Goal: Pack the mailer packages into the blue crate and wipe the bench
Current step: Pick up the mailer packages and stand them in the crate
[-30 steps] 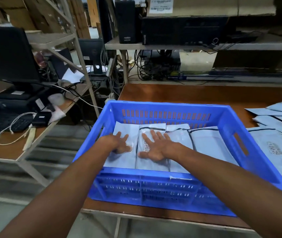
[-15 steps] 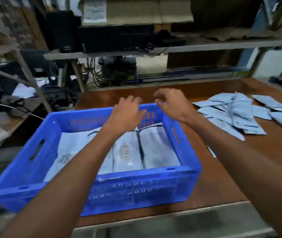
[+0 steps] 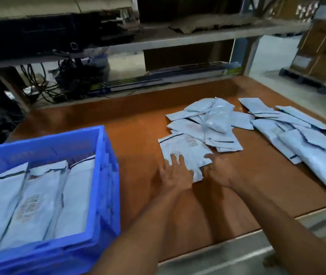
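The blue crate (image 3: 106,175) stands at the bench's left front, and several pale blue mailer packages (image 3: 39,203) stand upright in a row inside it. To the right of the crate the nearest mailer (image 3: 185,149) lies flat on the brown bench (image 3: 138,135). My left hand (image 3: 176,173) rests on this mailer's near left corner with fingers spread. My right hand (image 3: 221,169) touches its near right edge, thumb on top; its fingers are hidden. Behind lies a loose pile of mailers (image 3: 209,122), and a second pile (image 3: 300,141) spreads to the right.
A metal shelf (image 3: 178,38) with black equipment and tangled cables (image 3: 45,84) runs behind the bench. Stacked cardboard boxes on a pallet (image 3: 320,56) stand at the far right. The bench's front edge (image 3: 237,237) lies close below my forearms.
Both hands left the crate, passed over its far rim and moved right, down onto the nearest loose mailer. The view swung right, so the crate now sits at the left.
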`<move>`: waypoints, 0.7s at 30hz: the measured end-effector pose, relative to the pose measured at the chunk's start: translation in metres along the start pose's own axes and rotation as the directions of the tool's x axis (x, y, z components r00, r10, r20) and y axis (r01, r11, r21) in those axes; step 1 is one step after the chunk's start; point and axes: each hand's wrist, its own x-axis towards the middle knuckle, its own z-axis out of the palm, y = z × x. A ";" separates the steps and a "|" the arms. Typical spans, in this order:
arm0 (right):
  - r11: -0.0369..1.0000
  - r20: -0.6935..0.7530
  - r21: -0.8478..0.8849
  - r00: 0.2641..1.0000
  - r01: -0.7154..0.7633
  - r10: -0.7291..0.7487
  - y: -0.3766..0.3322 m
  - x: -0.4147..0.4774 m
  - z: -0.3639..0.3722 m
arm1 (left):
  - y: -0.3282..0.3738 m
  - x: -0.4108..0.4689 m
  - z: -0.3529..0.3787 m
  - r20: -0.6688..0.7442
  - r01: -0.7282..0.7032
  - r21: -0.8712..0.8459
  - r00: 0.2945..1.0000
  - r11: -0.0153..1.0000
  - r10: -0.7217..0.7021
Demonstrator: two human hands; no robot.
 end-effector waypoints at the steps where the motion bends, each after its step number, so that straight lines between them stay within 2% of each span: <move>1: 0.999 0.026 -0.002 0.999 0.042 -0.042 0.006 0.014 0.010 | 0.000 0.010 0.008 0.007 -0.007 -0.018 1.000 1.000 0.007; 5: 0.978 0.132 -0.168 0.986 0.120 -0.098 0.022 0.057 0.049 | -0.013 0.036 0.030 0.041 -0.074 0.031 0.997 0.997 0.073; 8: 0.971 0.106 -0.196 0.987 0.137 -0.118 0.024 0.056 0.062 | -0.031 0.034 0.037 0.028 -0.071 0.059 0.997 0.996 0.070; 13: 0.983 0.108 -0.120 0.986 0.142 -0.130 0.021 0.011 0.059 | -0.054 0.000 0.037 0.002 -0.023 0.018 1.000 1.000 0.023; 17: 0.968 0.101 -0.202 0.986 0.150 -0.132 0.010 -0.060 0.056 | -0.067 -0.057 0.045 -0.009 -0.031 0.012 0.999 0.999 0.031; 21: 0.975 -0.016 -0.157 0.986 0.160 -0.164 0.002 -0.072 0.044 | -0.068 -0.080 0.047 -0.167 0.053 -0.103 0.983 0.993 -0.070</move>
